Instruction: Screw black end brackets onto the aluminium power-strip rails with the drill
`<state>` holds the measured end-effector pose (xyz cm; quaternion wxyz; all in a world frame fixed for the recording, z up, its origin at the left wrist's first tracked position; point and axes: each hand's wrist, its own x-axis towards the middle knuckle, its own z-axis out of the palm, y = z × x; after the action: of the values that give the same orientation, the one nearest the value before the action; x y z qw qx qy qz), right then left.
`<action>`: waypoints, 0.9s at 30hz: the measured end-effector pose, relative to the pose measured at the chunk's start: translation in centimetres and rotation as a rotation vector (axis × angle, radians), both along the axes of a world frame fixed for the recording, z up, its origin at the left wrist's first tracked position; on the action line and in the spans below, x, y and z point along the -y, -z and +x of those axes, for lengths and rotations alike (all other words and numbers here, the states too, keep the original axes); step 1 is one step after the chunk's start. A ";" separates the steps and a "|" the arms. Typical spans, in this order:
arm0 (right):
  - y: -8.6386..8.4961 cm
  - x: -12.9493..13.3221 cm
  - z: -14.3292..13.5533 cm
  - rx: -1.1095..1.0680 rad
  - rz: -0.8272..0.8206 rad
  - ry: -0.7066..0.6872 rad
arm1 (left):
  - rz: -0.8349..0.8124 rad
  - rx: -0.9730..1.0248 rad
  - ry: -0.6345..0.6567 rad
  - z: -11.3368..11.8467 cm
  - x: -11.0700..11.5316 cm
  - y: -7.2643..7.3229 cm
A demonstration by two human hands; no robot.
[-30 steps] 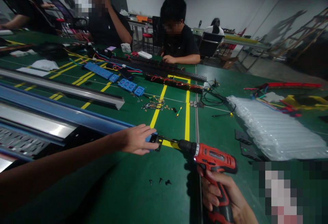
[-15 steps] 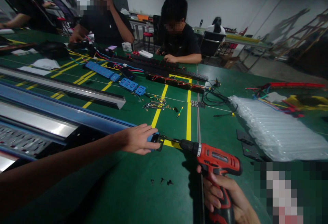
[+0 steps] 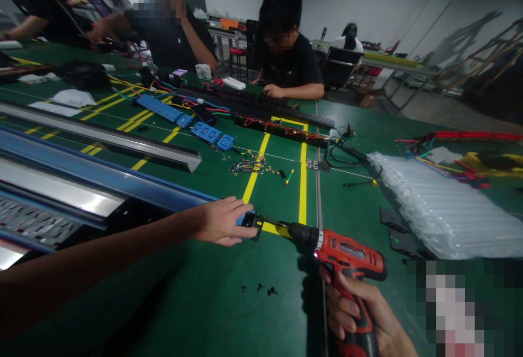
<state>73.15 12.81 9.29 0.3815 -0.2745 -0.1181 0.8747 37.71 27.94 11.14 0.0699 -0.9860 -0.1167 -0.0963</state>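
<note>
My left hand (image 3: 224,222) is wrapped over the end of a long blue metal profile (image 3: 134,165). A black end bracket (image 3: 257,227) sits at the tip of that profile, beside my fingertips. My right hand (image 3: 359,308) grips a red and black cordless drill (image 3: 351,253), pointed left. Its bit reaches the bracket; whether a screw is on the tip is too small to tell. Several dark screws (image 3: 260,288) lie on the green table (image 3: 212,313) nearer to me.
Metal profiles (image 3: 98,133) lie at the left. Mid-table are small hardware (image 3: 249,165), blue socket modules (image 3: 206,132) and black strips with wires (image 3: 286,128). Bubble wrap (image 3: 445,210) and black brackets (image 3: 398,231) lie right. A person (image 3: 290,68) sits across the table.
A small light now glows on the drill near its trigger. Both hands keep their holds. Across the table at the left, a person's arm has moved left.
</note>
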 end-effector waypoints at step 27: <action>-0.1 0.0 0.0 0.018 -0.044 0.008 | -0.050 0.037 0.004 0.0 -0.1 -0.4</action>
<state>73.10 12.78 9.44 0.3778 -0.2910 -0.1011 0.8731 37.67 28.06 11.56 0.0427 -0.9857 -0.1182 -0.1119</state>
